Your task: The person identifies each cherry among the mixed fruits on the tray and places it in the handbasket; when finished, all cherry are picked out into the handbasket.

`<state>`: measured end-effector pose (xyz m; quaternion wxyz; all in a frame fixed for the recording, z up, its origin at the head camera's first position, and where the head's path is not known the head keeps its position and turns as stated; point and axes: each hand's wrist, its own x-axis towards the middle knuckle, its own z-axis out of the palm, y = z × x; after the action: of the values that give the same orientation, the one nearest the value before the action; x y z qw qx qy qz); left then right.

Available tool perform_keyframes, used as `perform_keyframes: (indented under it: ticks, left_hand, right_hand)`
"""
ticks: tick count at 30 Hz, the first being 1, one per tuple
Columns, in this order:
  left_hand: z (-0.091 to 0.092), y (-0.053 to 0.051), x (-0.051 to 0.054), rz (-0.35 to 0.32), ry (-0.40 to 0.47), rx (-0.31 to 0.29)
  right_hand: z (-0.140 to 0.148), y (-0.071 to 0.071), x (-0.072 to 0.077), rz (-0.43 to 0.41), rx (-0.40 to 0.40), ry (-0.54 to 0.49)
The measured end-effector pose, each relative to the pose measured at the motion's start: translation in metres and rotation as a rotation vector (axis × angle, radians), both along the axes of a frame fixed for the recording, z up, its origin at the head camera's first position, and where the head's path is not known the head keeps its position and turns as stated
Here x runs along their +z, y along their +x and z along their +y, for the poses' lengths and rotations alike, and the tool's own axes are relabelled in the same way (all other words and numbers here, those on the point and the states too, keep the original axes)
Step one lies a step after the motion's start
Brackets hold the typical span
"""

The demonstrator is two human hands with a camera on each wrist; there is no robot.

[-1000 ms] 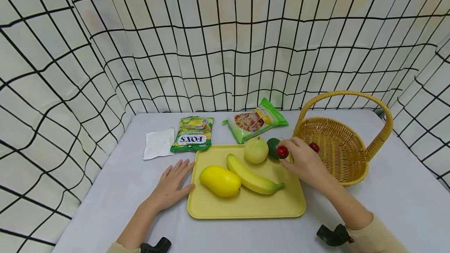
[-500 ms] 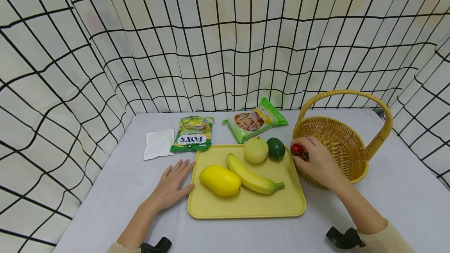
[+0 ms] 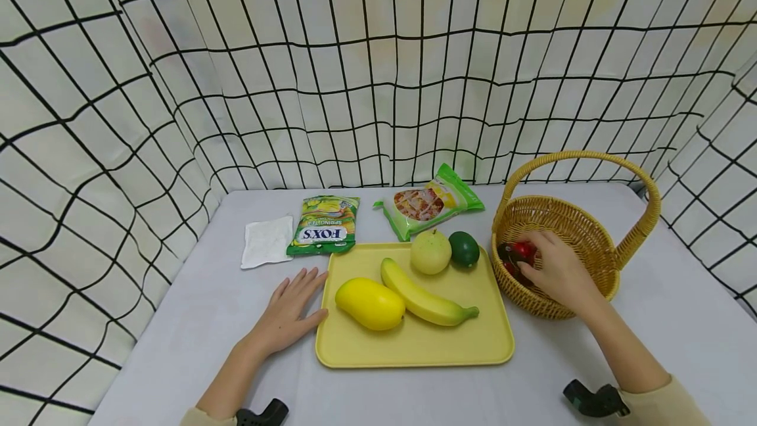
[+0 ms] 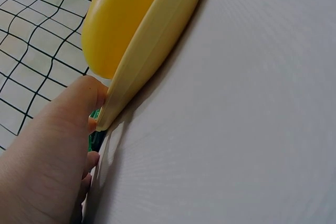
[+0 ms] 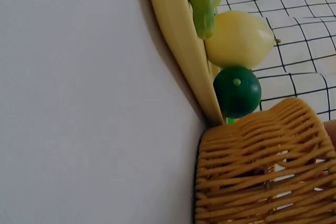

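Inside the left part of the wicker basket (image 3: 585, 281), my right hand (image 3: 558, 268) holds a bright red cherry (image 3: 523, 250) between thumb and fingers. Darker red cherries lie close by its fingertips, partly hidden. In the right wrist view the wall of the basket (image 5: 262, 166) covers nearly all of that hand. My left hand (image 3: 290, 314) lies flat with spread fingers at the left edge of the yellow tray (image 3: 414, 350). Its thumb touches the tray's rim in the left wrist view. On the tray are a mango (image 3: 370, 304), a banana (image 3: 426, 298), a pear (image 3: 430, 253) and a dark green lime (image 3: 464, 250).
Behind the tray lie a green candy bag (image 3: 325, 225), a white square packet (image 3: 267, 242) and a green snack bag (image 3: 428, 206). The basket's tall handle (image 3: 582, 155) arches over its opening. A black grid net (image 3: 378, 84) over white cloth surrounds the table.
My right hand has moved right with the red cherry, from above the lime across the basket's left rim and down into the basket. The left hand and tray have stayed put.
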<state>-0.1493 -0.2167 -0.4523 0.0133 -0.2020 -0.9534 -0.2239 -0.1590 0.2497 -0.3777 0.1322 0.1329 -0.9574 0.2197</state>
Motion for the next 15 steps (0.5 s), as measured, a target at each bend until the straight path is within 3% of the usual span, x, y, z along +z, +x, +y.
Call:
perform_keyframes:
  ticks: [15]
  left_hand:
    - [0.000,0.001,-0.001,0.001,-0.011,0.008]
  right_hand:
    - [0.022,-0.002,-0.007,-0.093,-0.012,0.045]
